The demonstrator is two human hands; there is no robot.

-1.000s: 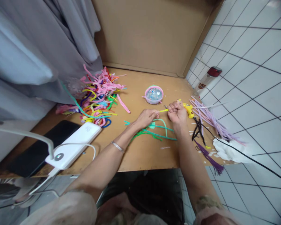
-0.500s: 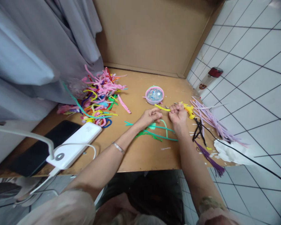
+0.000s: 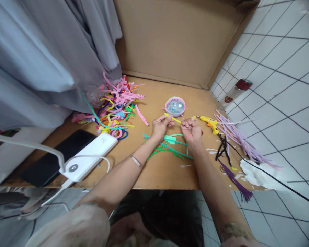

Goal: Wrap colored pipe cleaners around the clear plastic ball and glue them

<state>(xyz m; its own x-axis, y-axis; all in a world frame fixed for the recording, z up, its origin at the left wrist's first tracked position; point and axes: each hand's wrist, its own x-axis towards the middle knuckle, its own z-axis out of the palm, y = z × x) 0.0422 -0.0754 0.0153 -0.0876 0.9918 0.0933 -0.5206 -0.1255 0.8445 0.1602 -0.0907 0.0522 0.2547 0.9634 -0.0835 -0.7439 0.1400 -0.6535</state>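
Yellow fuzz covered the short stem that spanned the gap between the two hands, above the table and just nearer than the small pink-rimmed bowl. The left hand pinched it towards its left end between thumb and fingers, while the right hand had its fingers curled in around the right end, seemingly gripping it there. It looked nearly weightless, with soft pile over what I took for a thin wire core: easy to bend, slow to slip, apt to keep a kink. Fingertips near both ends seemed the best hold, as a hard squeeze might flatten the nap. Beneath the hands lay slim green stems, crossed and curved, with a flat pale-green piece among them. To the right, a smooth, hard yellow glue gun rested beside straight lilac stems, and nearer came a silky purple tassel. A springy, many-coloured tangle filled the far left.
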